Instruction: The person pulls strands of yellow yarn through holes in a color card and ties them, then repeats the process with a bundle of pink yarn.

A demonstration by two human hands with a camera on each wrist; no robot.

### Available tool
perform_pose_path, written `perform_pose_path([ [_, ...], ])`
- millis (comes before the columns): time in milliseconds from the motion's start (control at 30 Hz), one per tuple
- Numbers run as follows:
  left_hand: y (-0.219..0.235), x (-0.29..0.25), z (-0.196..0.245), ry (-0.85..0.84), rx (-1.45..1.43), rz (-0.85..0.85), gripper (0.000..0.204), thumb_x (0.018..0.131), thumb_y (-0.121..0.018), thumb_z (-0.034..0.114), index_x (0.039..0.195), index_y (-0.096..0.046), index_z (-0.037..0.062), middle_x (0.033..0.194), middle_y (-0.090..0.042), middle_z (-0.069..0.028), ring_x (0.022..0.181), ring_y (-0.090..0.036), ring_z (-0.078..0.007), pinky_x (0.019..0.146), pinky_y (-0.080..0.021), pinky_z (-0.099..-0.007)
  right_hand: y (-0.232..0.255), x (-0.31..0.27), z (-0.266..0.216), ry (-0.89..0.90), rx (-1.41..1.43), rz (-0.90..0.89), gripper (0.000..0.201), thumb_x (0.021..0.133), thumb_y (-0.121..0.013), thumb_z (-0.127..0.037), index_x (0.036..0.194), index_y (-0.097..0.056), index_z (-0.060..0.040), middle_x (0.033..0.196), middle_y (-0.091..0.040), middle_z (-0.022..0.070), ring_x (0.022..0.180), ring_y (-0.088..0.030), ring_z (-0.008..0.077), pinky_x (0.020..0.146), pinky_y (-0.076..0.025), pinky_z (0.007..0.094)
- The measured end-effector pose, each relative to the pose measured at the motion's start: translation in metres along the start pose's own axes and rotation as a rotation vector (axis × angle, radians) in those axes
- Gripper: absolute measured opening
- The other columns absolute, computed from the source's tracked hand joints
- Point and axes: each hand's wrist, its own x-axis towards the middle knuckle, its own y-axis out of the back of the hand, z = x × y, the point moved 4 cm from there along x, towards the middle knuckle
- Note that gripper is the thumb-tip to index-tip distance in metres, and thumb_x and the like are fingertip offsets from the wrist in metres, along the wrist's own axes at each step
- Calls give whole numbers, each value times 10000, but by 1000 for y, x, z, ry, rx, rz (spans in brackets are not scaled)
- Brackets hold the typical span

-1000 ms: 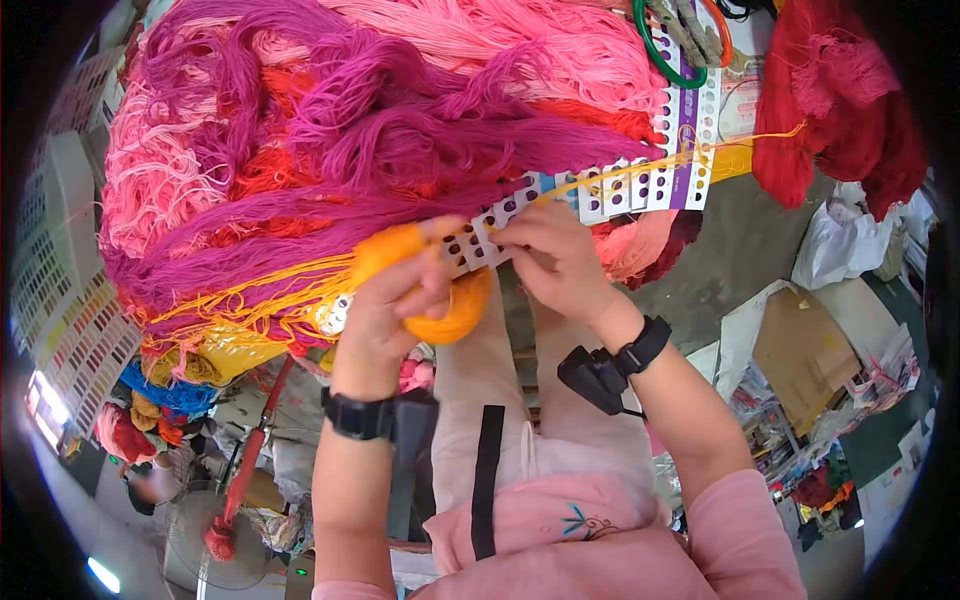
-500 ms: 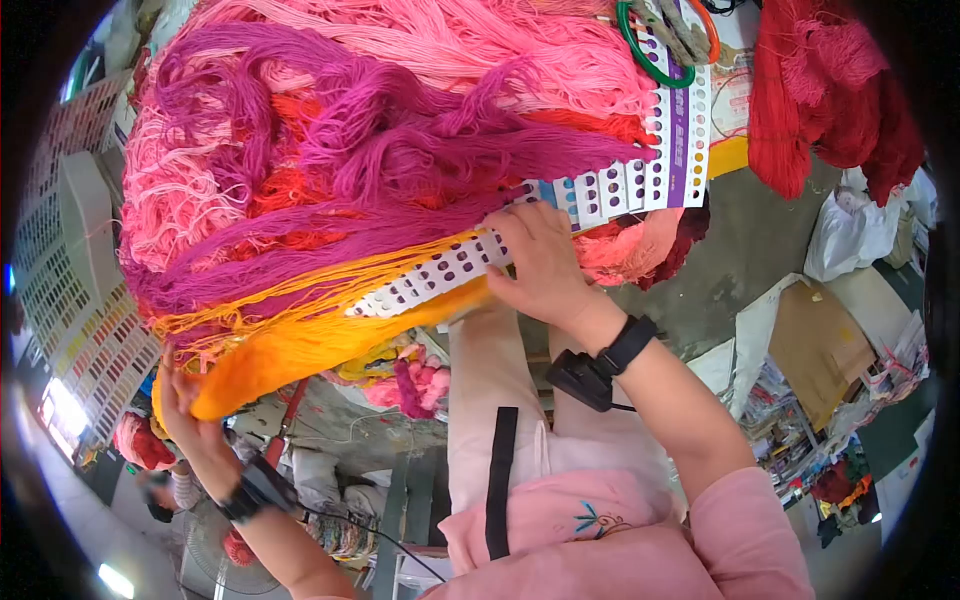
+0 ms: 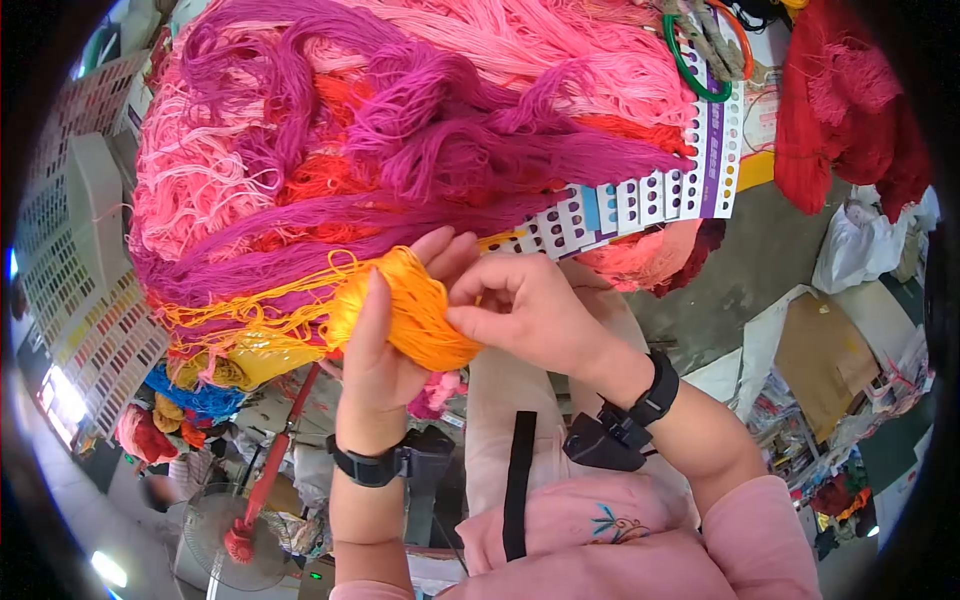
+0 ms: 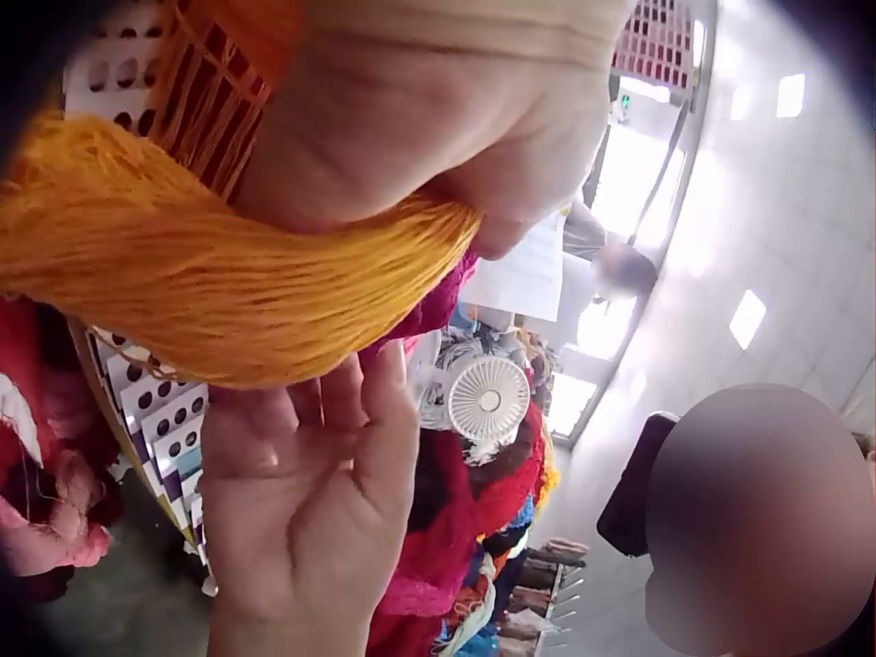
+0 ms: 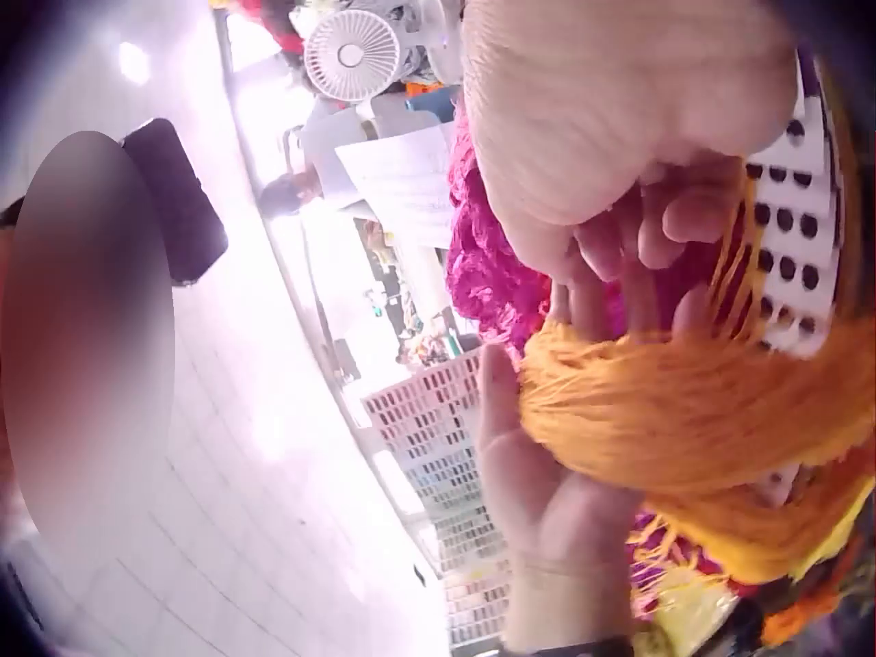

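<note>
A bundled skein of orange-yellow yarn lies across the palm of my left hand, with the thumb on the near side and the fingers behind. My right hand pinches the skein's right edge with curled fingers and thumb. In the right wrist view, the left fingers show above the orange yarn. The left wrist view has the strands stretched between both hands. Loose yellow strands trail left over the heap. Just behind the hands, a white punched card sticks out from under magenta yarn.
Pink yarn and magenta skeins cover the table, their ends on hole-punched cards. A green ring lies at the back right, near hanging dark red yarn. A fan stands lower left; cardboard is at right.
The left hand swung out left, drawing the orange yarn long, then came back to the middle beside the right hand. The yarn is now gathered between both hands.
</note>
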Motion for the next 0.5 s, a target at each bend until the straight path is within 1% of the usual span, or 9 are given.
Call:
perform_pose_path([
  [33, 0, 1, -1, 3, 7, 23, 598, 854, -247, 439, 1232, -239, -24, 1244, -313, -188, 1163, -297, -288, 963, -240, -395, 1, 0, 2, -47, 80, 28, 43, 732, -551, -29, 741, -550, 13, 624, -503, 2, 533, -457, 37, 468, -356, 172],
  [67, 0, 2, -2, 6, 8, 44, 612, 851, -234, 452, 1227, -244, -31, 1242, -308, -204, 1162, -288, -314, 971, -221, -414, 2, -1, -1, -43, 79, 33, 43, 732, -551, -29, 741, -550, 13, 624, -503, 2, 533, -457, 37, 468, -356, 172],
  [133, 1, 2, -3, 8, -31, 39, 613, 849, -228, 459, 1223, -258, -26, 1242, -307, -204, 1147, -310, -316, 959, -244, -415, 10, -5, -4, -62, 306, 78, 43, 733, -538, -15, 757, -562, 12, 600, -501, 5, 493, -448, 43, 439, -341, 176],
  [200, 3, 2, -3, 25, -58, -70, 551, 855, -309, 388, 1223, -265, -20, 1228, -345, -170, 1154, -318, -261, 938, -282, -374, 14, -6, -3, -69, 313, 66, 55, 734, -533, -11, 768, -570, 10, 613, -512, 10, 487, -447, 47, 426, -333, 179],
  [233, 4, 3, -4, 25, -58, -70, 551, 855, -309, 388, 1223, -265, -20, 1228, -345, -170, 1154, -318, -261, 938, -282, -374, 15, -6, -3, -75, 349, 54, 57, 733, -534, -12, 770, -571, 11, 619, -516, 12, 486, -446, 48, 428, -335, 178],
  [300, 1, 4, -4, -14, 124, -157, 462, 848, -370, 303, 1174, -348, -24, 1226, -350, -167, 1137, -341, -261, 929, -292, -373, 16, -6, -3, -79, 388, 43, 58, 733, -535, -12, 772, -571, 13, 624, -519, 15, 485, -445, 49, 430, -337, 177],
  [333, 4, 4, -5, -11, 126, -157, 462, 848, -370, 303, 1174, -348, -24, 1226, -350, -167, 1137, -341, -261, 929, -292, -373, 17, -6, -4, -92, 394, 36, 60, 732, -539, -13, 774, -571, 13, 635, -521, 13, 492, -447, 47, 434, -339, 175],
  [400, 11, 3, -7, 15, 117, -80, 354, 839, -400, 207, 1104, -428, -27, 1225, -351, -167, 1118, -366, -262, 918, -304, -373, 17, -7, -6, -105, 402, 32, 62, 731, -542, -14, 777, -572, 14, 647, -524, 11, 498, -449, 44, 437, -341, 173],
  [500, 5, 4, -7, 41, 22, -5, 298, 844, -384, 164, 1057, -468, -27, 1222, -352, -175, 1100, -387, -265, 911, -316, -374, 18, -8, -4, -108, 280, 82, 56, 733, -548, -27, 769, -574, 7, 635, -522, -3, 509, -451, 33, 443, -341, 166],
])
